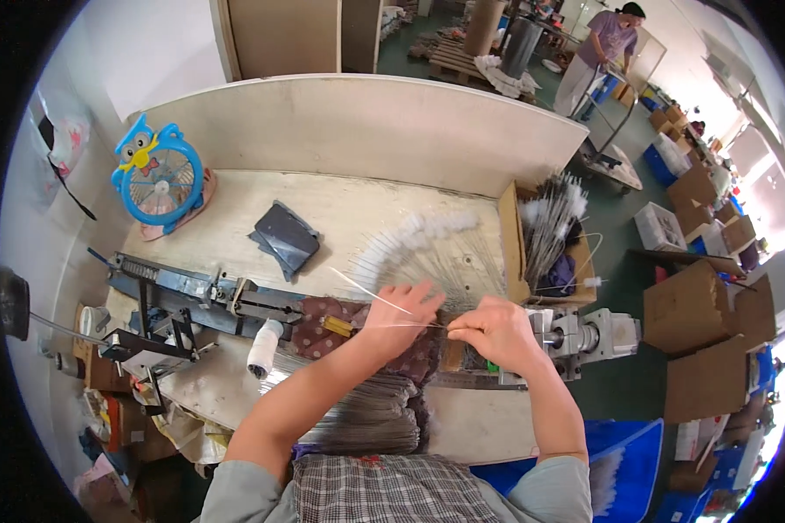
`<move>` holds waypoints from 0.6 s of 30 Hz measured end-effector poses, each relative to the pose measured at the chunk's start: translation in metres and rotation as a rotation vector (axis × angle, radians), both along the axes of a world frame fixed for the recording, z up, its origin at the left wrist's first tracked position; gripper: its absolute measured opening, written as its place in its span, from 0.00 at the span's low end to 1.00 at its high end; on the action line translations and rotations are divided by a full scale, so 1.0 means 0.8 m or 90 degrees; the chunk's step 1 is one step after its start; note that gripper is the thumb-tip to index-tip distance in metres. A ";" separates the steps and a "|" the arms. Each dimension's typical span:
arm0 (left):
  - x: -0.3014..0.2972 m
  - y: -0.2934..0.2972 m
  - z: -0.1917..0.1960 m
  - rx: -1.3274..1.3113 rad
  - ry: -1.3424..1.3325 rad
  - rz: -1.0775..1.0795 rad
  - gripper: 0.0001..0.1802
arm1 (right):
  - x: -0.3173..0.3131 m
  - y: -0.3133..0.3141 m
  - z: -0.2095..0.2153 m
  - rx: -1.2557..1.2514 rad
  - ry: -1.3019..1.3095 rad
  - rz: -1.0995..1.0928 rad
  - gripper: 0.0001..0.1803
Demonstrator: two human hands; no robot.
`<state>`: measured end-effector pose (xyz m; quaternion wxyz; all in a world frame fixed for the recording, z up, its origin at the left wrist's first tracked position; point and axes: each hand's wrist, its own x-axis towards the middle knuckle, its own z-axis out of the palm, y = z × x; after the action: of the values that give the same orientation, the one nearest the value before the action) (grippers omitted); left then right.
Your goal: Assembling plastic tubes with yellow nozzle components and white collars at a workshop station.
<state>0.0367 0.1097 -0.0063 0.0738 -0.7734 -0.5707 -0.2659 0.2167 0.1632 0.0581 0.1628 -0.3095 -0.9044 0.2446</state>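
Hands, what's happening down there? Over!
Right hand pinching thin strand. Left hand: white strip across it, grip unclear. Fanned brushes beyond; machine at right.

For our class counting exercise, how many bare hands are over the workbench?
2: the left hand by the brown dotted cloth, and the right hand just left of the silver metal machine. Neither is hidden, though some fingertips are.

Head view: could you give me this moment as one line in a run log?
left hand: by white strip, grip unclear; right hand: pinching thin wire; below left hand: dotted brown cloth; far left: blue fan
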 end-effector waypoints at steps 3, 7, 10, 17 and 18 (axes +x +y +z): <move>-0.016 -0.071 0.019 0.015 -0.136 -0.046 0.11 | -0.037 -0.011 0.009 0.060 0.084 0.044 0.07; -0.052 -0.159 0.025 -0.132 -0.375 0.097 0.10 | -0.123 -0.028 0.001 0.138 0.143 0.199 0.06; -0.083 -0.202 0.019 -0.230 -0.642 0.273 0.08 | -0.171 -0.038 -0.026 0.167 0.164 0.218 0.06; -0.130 -0.217 0.028 -0.192 -1.236 0.282 0.20 | -0.215 -0.062 -0.035 0.168 0.064 0.162 0.05; -0.125 -0.209 0.028 -0.229 -1.311 0.247 0.22 | -0.218 -0.064 -0.035 0.170 0.058 0.166 0.05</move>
<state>-0.0635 -0.0576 0.0157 -0.5189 -0.0711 -0.5026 -0.6878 0.0425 0.1123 0.0300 0.2101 -0.1537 -0.9530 0.1551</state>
